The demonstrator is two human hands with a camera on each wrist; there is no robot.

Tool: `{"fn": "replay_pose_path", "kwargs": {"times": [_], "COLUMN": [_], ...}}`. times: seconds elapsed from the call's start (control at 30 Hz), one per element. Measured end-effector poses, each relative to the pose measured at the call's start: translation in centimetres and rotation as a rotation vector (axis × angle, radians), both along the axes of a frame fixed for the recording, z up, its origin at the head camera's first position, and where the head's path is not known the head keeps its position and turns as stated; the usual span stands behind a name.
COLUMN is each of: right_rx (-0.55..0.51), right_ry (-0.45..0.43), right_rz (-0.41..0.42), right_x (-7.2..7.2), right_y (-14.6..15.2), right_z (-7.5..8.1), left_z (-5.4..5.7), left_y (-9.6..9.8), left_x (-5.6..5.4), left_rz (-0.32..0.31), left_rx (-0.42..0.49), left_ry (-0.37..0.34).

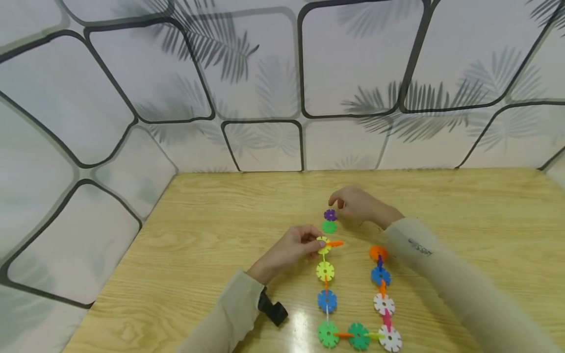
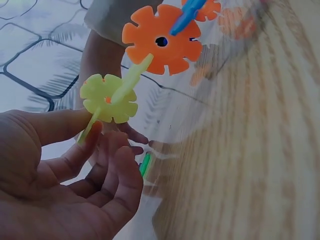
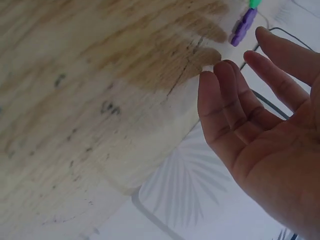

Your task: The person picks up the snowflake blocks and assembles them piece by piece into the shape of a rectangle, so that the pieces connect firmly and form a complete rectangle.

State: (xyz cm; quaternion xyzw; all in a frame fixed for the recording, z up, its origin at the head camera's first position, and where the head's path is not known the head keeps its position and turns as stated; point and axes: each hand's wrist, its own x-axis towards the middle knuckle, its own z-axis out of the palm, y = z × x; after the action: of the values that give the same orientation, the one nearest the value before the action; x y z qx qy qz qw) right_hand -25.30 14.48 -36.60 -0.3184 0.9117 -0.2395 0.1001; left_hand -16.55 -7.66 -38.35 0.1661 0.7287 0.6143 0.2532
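In the head view my left hand (image 1: 304, 241) pinches a yellow snowflake disc (image 1: 324, 244) at the upper end of a linked chain. The left wrist view has thumb and finger on a yellow disc seen edge-on, slotted into another yellow disc (image 2: 111, 97); an orange disc (image 2: 162, 40) joins beyond. An orange disc (image 1: 336, 243) juts rightward from the pinched one. My right hand (image 1: 353, 203) hovers with loosely bent fingers beside a purple disc (image 1: 330, 214) that sits just above a green disc (image 1: 329, 226). The right wrist view shows nothing between its fingers and the purple disc (image 3: 243, 27) apart from them.
Below, the chain runs through a blue disc (image 1: 327, 300) and green discs (image 1: 328, 335), then up the right side by white discs (image 1: 384, 304) to an orange disc (image 1: 378, 253). My right sleeve passes close to that end. A patterned wall (image 1: 265, 144) borders the wooden table (image 1: 185, 274).
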Motion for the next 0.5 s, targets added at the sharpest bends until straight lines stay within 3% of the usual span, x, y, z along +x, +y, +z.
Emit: {"fn": "replay_pose_path", "kwargs": {"times": [0.17, 0.27, 0.5], "right_rx": [0.034, 0.048, 0.042], "right_ry": [-0.032, -0.001, 0.015], "right_rz": [0.014, 0.03, -0.038], "right_x": [-0.16, -0.22, -0.12], "right_y": [-0.53, -0.64, -0.54], "right_z": [-0.43, -0.49, -0.16], "left_z": [-0.14, -0.12, 0.29], "left_y": [0.1, 0.15, 0.25], "left_x": [0.09, 0.13, 0.27], "left_rz": [-0.011, -0.018, -0.031], "left_rx": [0.049, 0.064, 0.058], "left_ry": [-0.046, -0.08, -0.089]}}
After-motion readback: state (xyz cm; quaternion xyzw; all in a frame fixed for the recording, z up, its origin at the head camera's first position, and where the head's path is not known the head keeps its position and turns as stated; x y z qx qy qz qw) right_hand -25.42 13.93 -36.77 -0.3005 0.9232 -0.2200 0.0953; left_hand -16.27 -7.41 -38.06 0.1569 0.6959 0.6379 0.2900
